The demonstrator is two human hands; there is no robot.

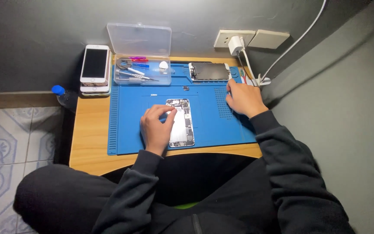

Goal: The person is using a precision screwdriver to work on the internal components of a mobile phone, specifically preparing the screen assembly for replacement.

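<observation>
A small wooden table (pixel 89 138) stands pushed into a grey corner, tiled floor off its left side, and a blue work mat (pixel 130 112) covers most of its top. The left hand (pixel 156 128) rests near the mat's front edge, fingertips drawn together in a pinch at the left rim of an opened phone body (pixel 181 122), which lies face-up with its insides showing, roughly at the mat's middle; the grip looks set to steady it or pick at a small part, though whether anything sits between the fingers cannot be told. The right hand (pixel 244 99) lies loosely curled, fingertips down at the mat's right edge toward the back corner, seemingly holding nothing. Just behind it, at the back edge, lies the detached screen panel (pixel 209 71), kept clear of the work. At the back left of the mat sits a clear plastic box (pixel 143 71) with its lid propped up, holding small tools within reach. A stack of phones (pixel 95 69) occupies the table's back left corner, a blue-capped bottle (pixel 63 96) beside that edge. A white charger (pixel 236 44) with its cable hangs from the wall socket by the back right corner.
</observation>
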